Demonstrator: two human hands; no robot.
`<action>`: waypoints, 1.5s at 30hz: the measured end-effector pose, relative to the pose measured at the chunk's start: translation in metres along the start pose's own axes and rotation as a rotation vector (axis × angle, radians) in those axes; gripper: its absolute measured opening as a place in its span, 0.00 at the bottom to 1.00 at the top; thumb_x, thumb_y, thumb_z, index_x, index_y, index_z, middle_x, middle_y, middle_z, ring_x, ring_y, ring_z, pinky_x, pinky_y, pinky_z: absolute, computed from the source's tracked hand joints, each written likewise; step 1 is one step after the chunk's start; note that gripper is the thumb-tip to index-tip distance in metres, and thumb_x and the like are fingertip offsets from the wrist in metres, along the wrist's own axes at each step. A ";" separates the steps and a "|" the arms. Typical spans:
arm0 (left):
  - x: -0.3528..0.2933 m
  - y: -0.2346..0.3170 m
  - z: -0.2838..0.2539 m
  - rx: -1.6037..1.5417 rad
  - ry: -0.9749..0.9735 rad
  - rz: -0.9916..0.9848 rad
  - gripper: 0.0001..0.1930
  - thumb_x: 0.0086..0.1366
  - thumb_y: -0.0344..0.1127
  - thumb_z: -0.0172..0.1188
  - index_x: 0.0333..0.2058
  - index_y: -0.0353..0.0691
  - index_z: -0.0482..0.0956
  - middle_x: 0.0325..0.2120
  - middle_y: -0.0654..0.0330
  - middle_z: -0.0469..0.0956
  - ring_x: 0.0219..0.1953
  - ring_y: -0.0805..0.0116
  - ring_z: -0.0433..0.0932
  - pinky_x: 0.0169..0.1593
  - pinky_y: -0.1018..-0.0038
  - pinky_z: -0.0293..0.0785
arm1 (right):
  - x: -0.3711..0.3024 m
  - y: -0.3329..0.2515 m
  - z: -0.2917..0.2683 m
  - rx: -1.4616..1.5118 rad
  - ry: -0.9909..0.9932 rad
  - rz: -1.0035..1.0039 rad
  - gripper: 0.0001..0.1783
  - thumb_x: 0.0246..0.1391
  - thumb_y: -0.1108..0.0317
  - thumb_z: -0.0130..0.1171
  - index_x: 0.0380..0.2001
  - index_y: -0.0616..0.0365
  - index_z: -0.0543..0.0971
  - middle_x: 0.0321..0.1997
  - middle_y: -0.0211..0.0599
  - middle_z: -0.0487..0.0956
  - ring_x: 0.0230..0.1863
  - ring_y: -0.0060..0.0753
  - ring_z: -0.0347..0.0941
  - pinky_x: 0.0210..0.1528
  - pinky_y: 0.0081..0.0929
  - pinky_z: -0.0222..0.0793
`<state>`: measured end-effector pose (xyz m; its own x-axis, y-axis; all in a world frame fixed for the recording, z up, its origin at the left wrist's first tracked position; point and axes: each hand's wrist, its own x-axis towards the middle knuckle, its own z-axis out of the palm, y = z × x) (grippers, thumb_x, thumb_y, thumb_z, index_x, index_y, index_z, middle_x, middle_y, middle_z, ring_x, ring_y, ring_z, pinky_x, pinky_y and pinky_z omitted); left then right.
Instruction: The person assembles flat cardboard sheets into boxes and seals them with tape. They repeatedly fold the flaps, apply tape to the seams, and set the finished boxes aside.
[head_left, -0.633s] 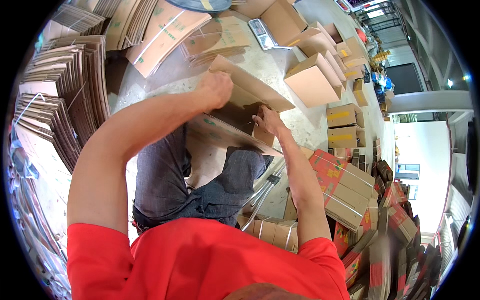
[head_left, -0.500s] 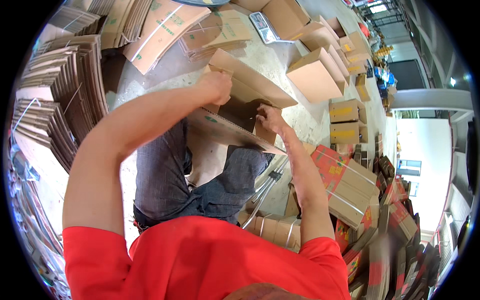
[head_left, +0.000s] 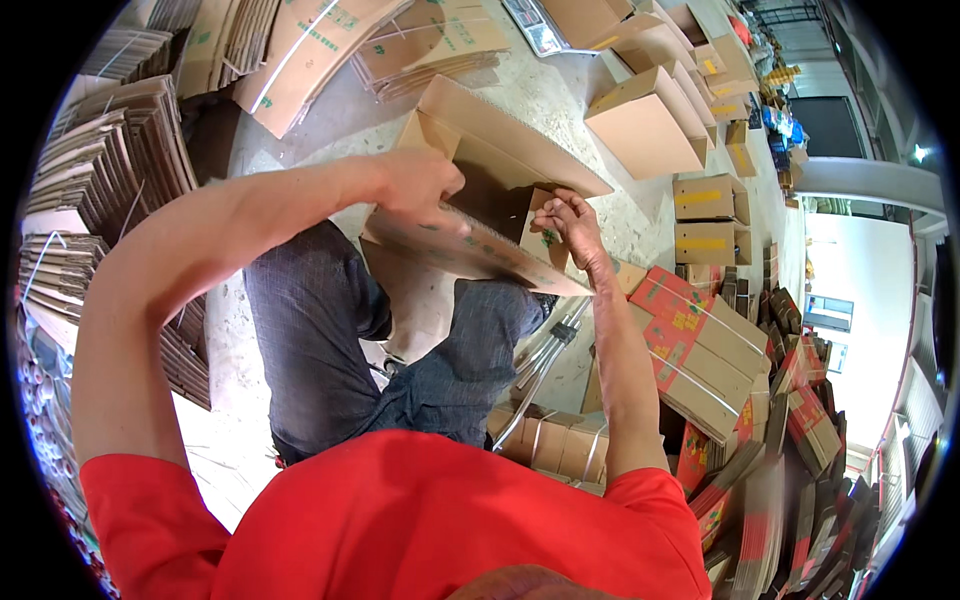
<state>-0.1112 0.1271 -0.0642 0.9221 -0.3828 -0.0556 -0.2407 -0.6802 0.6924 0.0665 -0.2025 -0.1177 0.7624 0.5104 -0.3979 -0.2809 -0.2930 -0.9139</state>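
An open cardboard box (head_left: 480, 252) stands tilted in front of my knees, its long flaps raised. My left hand (head_left: 425, 185), slightly blurred, is closed over the top edge of the near flap at its left end. At the box's right end, the curled fingers of my right hand (head_left: 572, 225) are against a short end flap (head_left: 537, 225) with a green mark. Part of the box's dark inside shows between my hands; its bottom is hidden.
Strapped stacks of flat cardboard (head_left: 115, 140) stand at left, with more flat sheets (head_left: 310, 60) beyond. Open boxes (head_left: 650, 120) line the far right. Red-printed bundled cartons (head_left: 690, 340) lie at right, near metal tubing (head_left: 545, 355). A scale-like device (head_left: 533, 25) sits far off.
My left hand has moved from the box's far left corner toward me, onto the near flap. My right hand has shifted outward, and the right end flap now stands more upright beside it.
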 end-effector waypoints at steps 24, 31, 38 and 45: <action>-0.013 -0.071 0.048 -0.543 0.653 -0.259 0.53 0.57 0.37 0.72 0.75 0.37 0.47 0.69 0.41 0.61 0.71 0.52 0.62 0.74 0.63 0.57 | -0.076 0.055 0.030 0.187 0.249 0.063 0.35 0.70 0.49 0.54 0.68 0.63 0.67 0.65 0.44 0.74 0.66 0.39 0.68 0.69 0.38 0.61; -0.009 -0.063 0.026 -0.343 0.667 -0.313 0.50 0.60 0.36 0.71 0.75 0.38 0.49 0.64 0.42 0.70 0.66 0.53 0.70 0.70 0.64 0.65 | -0.063 0.073 0.053 -0.253 0.439 -0.152 0.30 0.72 0.51 0.51 0.61 0.68 0.71 0.57 0.50 0.77 0.59 0.40 0.71 0.64 0.35 0.64; -0.003 -0.082 0.033 -0.369 0.679 -0.243 0.51 0.60 0.36 0.72 0.75 0.36 0.48 0.65 0.41 0.69 0.67 0.53 0.70 0.70 0.65 0.64 | -0.054 0.079 0.050 -0.192 0.726 -0.256 0.15 0.72 0.63 0.52 0.38 0.65 0.80 0.33 0.30 0.80 0.37 0.17 0.71 0.41 0.22 0.70; -0.001 -0.082 0.029 -0.403 0.673 -0.190 0.51 0.61 0.37 0.72 0.75 0.33 0.47 0.67 0.41 0.66 0.69 0.54 0.66 0.71 0.66 0.61 | -0.062 0.111 -0.009 0.478 0.971 -0.199 0.32 0.71 0.57 0.54 0.67 0.67 0.60 0.54 0.60 0.78 0.55 0.46 0.78 0.61 0.32 0.73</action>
<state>-0.1009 0.1648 -0.1420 0.9518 0.2627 0.1583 -0.0526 -0.3687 0.9281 -0.0067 -0.2737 -0.1934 0.8942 -0.4009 -0.1994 -0.1392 0.1745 -0.9748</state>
